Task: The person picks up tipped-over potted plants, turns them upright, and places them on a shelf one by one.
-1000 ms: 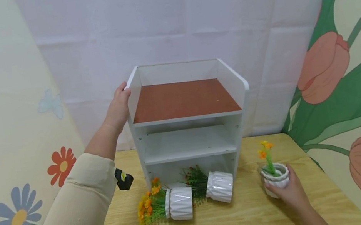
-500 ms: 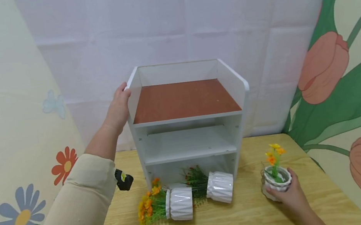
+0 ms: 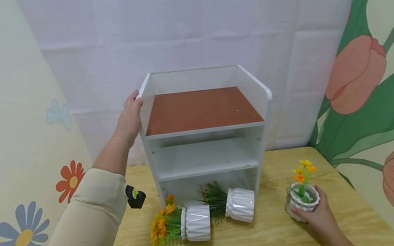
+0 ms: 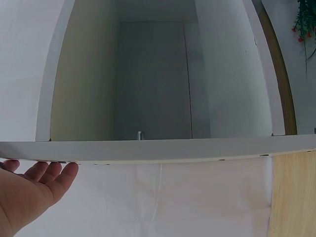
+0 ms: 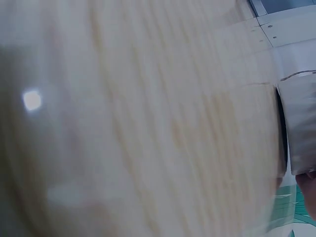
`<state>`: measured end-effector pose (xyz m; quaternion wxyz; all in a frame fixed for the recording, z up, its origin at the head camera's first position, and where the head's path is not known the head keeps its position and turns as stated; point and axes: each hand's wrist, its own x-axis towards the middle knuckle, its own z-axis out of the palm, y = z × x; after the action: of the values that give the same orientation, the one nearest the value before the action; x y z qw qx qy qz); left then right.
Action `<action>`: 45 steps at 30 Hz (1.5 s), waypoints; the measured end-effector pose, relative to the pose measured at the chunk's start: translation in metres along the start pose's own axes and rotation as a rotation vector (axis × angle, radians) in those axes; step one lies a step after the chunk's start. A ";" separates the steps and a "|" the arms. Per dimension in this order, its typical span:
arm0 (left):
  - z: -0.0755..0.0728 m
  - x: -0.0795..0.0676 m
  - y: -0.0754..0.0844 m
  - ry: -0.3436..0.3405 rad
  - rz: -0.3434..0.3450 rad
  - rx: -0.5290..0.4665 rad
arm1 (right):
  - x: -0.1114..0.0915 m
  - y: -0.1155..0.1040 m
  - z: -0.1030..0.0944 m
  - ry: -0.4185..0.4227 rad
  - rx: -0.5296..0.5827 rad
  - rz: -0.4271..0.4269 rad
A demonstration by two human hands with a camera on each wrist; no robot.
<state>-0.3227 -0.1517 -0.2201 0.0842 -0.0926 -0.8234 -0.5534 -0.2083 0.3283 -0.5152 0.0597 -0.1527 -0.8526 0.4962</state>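
My left hand rests against the outer face of the left side panel of a white shelf unit, near its top. In the left wrist view, the fingertips touch that panel along its edge, and no thumb shows. At the right of the wooden table, my right hand grips a white ceramic flowerpot by its side. Orange and yellow artificial flowers stand up out of it. The right wrist view is blurred and catches part of the pot at its right edge.
Two white flowerpots lie on their sides before the unit: one with orange flowers, one with red-budded greenery. The unit has a brown top board and a middle shelf. A black object shows beside the left sleeve.
In my right hand, the flowerpot has tilted and turned slightly, and its flowers have shifted right and lower in the head view. My left hand has stayed at the panel.
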 end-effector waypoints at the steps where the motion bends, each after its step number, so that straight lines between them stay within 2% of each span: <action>1: 0.000 0.000 0.000 0.001 0.003 -0.001 | 0.000 0.000 0.000 0.004 0.003 -0.002; 15: -0.001 -0.001 -0.001 -0.002 0.006 0.001 | -0.001 0.004 0.003 0.015 0.053 0.008; 45: 0.003 0.001 0.000 0.003 0.003 0.032 | -0.005 0.004 0.004 0.039 0.040 0.050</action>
<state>-0.3242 -0.1486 -0.2213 0.0879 -0.0916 -0.8318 -0.5403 -0.2035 0.3252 -0.5198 0.0667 -0.1824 -0.8371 0.5114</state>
